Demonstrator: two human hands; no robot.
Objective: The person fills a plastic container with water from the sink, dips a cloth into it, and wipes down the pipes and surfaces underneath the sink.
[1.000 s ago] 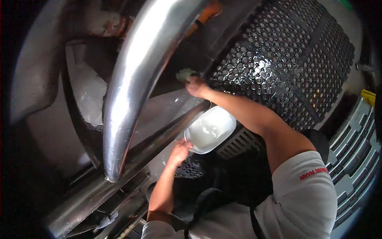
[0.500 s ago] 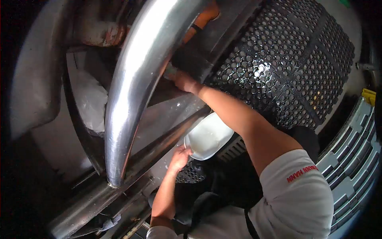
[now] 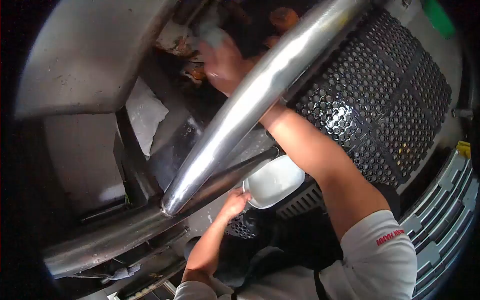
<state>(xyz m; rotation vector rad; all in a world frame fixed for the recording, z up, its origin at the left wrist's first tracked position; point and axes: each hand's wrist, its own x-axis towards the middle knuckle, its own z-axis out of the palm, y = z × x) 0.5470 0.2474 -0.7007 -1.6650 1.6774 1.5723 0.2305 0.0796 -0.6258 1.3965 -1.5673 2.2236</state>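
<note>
My left hand [image 3: 236, 202] grips the rim of a white plastic container [image 3: 275, 183], tilted beside the metal rail at the centre. Beyond the curved metal tube [image 3: 265, 82], my right hand [image 3: 222, 62] is blurred by motion, its fingers closed on a pale greenish cloth or sponge [image 3: 211, 36]. Part of my right forearm passes behind that tube. Dark, orange-stained machine parts [image 3: 194, 73] lie close to my right hand.
A wet black perforated mat [image 3: 370, 100] covers the upper right. The thick horizontal rail [image 3: 100, 246] crosses the lower left. A large metal panel [image 3: 95, 55] stands upper left, a grey slatted grille [image 3: 440, 225] at the right. A green object [image 3: 440, 19] shows top right.
My right hand has moved up and away with the cloth, past the tube. My left hand still holds the container. The view has shifted, so the tube appears more slanted.
</note>
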